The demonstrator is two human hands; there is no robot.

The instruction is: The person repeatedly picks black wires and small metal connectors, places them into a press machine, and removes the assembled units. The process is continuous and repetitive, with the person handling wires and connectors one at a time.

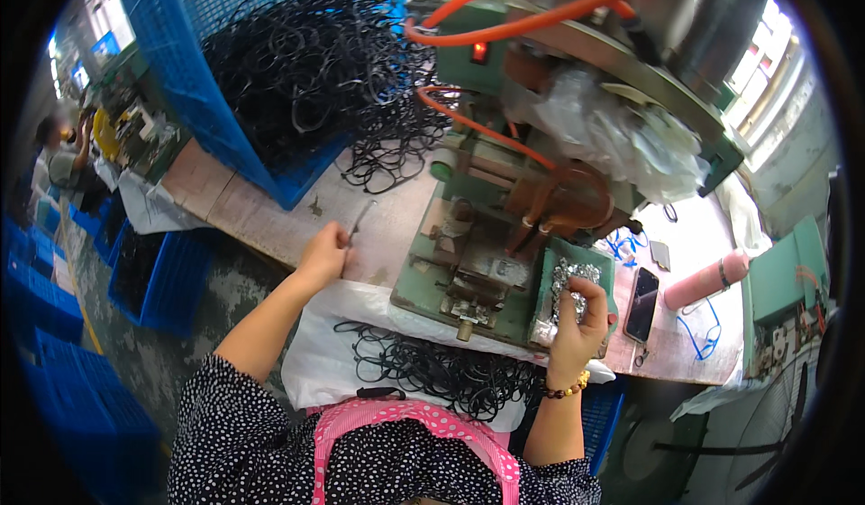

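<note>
My left hand [325, 256] is held over the table, left of the machine, with thumb and fingers pinched together. A thin greyish strip [364, 214] sticks up beyond its fingertips; its kind is too small to make out. Over a green tray [606, 280] of small shiny metal pieces [577, 273] is my right hand [584, 323], its thumb and fingers curled together; what they hold, if anything, is hidden. Between my hands stands a green bench press [491, 275] with a metal fixture at its front. Black cord loops [432, 365] lie across my lap on white sheeting.
A tilted blue crate [194, 90] spills black loops [306, 63] onto the table at the back left. Orange hoses [523, 32] arch over the press. Right of the tray lie a phone [641, 305], a pink bottle [707, 281] and small scissors [641, 357]. Another person [68, 167] is far left.
</note>
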